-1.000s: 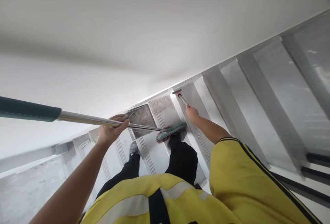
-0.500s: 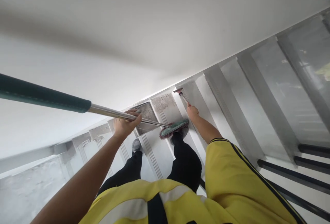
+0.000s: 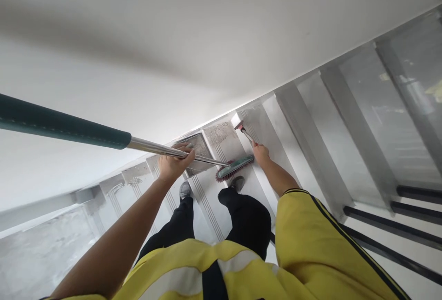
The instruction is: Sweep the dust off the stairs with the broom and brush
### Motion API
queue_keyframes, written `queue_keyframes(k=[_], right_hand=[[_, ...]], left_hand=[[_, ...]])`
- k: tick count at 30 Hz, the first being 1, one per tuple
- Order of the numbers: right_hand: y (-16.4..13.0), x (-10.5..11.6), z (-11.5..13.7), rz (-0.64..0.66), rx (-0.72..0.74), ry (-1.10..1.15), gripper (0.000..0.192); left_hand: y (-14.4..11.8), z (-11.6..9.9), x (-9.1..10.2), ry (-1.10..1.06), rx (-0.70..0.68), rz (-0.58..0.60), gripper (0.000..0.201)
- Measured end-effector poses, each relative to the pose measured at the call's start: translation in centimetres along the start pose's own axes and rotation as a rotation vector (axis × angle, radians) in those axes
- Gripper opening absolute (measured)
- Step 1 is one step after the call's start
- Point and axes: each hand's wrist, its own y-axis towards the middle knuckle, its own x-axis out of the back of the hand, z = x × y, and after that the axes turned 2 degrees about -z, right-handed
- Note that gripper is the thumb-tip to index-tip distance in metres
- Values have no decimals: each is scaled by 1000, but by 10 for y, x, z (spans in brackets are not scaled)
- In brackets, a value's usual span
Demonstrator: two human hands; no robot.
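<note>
My left hand [image 3: 174, 164] is wrapped round the metal pole [image 3: 206, 159] of a push broom, just below its dark green grip [image 3: 65, 123]. The green broom head [image 3: 235, 167], with reddish bristles, sits on a stair step near my right shoe. Beside the wall, my right hand [image 3: 261, 152] grips the short handle of a small scraper [image 3: 243, 129] with a pinkish head. Its blade is at the step's edge. Close by my left hand, a dark-rimmed rectangular tray [image 3: 200, 149] lies on the stairs, partly covered by the hand and pole.
Grey dirt [image 3: 223, 133] covers the wall end of one step. A smooth white wall [image 3: 221, 37] runs along the stairs [image 3: 311, 120]. Black railing bars [image 3: 393, 228] stand at the right. My shoes [image 3: 185, 190] are on separate steps.
My right foot has drawn back from beneath the broom head. The scraper has shifted slightly and its head is turned differently. Both hands keep their holds.
</note>
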Motion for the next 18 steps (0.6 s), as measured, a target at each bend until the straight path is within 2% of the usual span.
queue_keyframes(k=[5,7,11,13,15,18], right_hand=[[-43,-41,-29,8,-6,25,56],[-43,-42,-25,1,-9,22,56],[-20,-28,-2,-47,-31,45,57],[-19,-30,1,-44,-43,53,57],[-32,-40,-7,-22,-49,66,58],[-66,-59,-22,30,-87,135,56]], left_hand=[[2,2,-2,20,19,-15,23],[2,2,-4,26,19,-20,23],[2,3,-4,37,31,-25,19],[2,3,-3,25,26,-20,18],[2,4,-3,14,26,-28,18],[3,5,-3,8,26,-49,19]])
